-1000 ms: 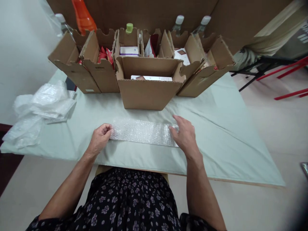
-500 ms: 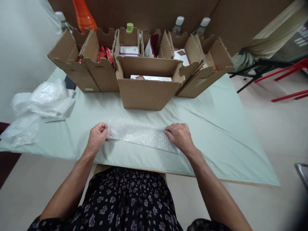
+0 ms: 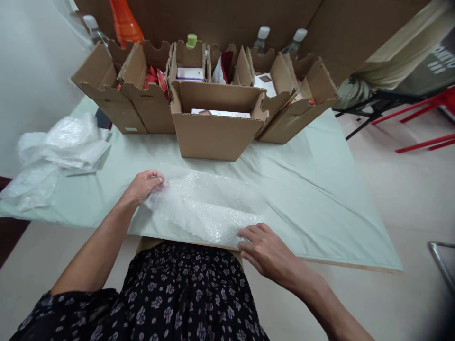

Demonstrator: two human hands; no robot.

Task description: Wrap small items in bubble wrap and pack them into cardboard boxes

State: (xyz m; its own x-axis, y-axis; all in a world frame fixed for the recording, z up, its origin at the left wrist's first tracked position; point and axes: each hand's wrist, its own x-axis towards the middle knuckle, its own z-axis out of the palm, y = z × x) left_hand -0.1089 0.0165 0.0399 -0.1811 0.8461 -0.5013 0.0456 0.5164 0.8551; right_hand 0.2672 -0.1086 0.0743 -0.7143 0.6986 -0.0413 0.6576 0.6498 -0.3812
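At the front edge of the bench (image 3: 330,208), near its middle, the right hand (image 3: 265,251) has its fingertips on the near edge of a sheet of bubble wrap (image 3: 209,201); I can't tell if it is pinching. The sheet lies just in from that edge, partly spread, with a fold or ridge running along it. The left hand (image 3: 142,185) is well apart from the right one and pinches the sheet's left end. So the spreading looks about half done: it seems the sheet must be made flat, and nothing shows wrapped in it. Toward the left edge sits a loose pile of bubble wrap (image 3: 71,144). Past the sheet stands a front cardboard box (image 3: 213,137) with a white packet (image 3: 222,113) in it. Behind, along the back edge, is a row of cardboard boxes (image 3: 159,113), most with things showing inside.
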